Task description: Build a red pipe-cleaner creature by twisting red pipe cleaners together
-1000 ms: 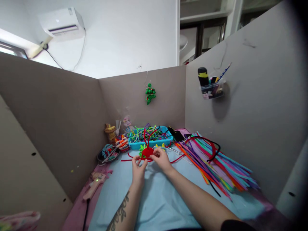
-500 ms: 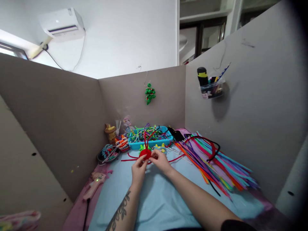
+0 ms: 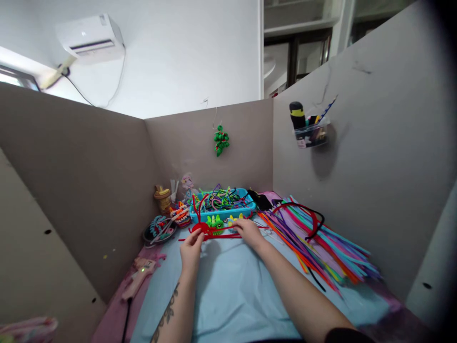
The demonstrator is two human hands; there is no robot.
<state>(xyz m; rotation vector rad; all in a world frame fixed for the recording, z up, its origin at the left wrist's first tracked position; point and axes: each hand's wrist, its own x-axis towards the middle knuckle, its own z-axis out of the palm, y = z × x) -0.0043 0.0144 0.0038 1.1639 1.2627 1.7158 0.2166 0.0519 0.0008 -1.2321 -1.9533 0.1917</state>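
A round red pipe-cleaner piece (image 3: 200, 228) with loose red stems sticking up and out to the sides is pinched in my left hand (image 3: 193, 243). To its right, my right hand (image 3: 247, 230) is closed on a red stem (image 3: 223, 229) that runs sideways from the round piece. Just behind the stems sit a small green figure (image 3: 215, 224) and a yellow and blue one (image 3: 233, 220), both partly covered. A blue tray (image 3: 223, 213) of mixed pipe-cleaner pieces stands behind them.
Bundled colourful pipe cleaners (image 3: 314, 243) lie at the right. Left are a dark bowl (image 3: 160, 233), an orange and white piece (image 3: 181, 214) and a pink glue gun (image 3: 137, 281) with its cord. Grey panels (image 3: 210, 166) surround the table; a tool holder (image 3: 311, 134) hangs right.
My left hand has moved left with the round red piece. My right hand has come away from that piece to the right, and a red stem now stretches between the hands.
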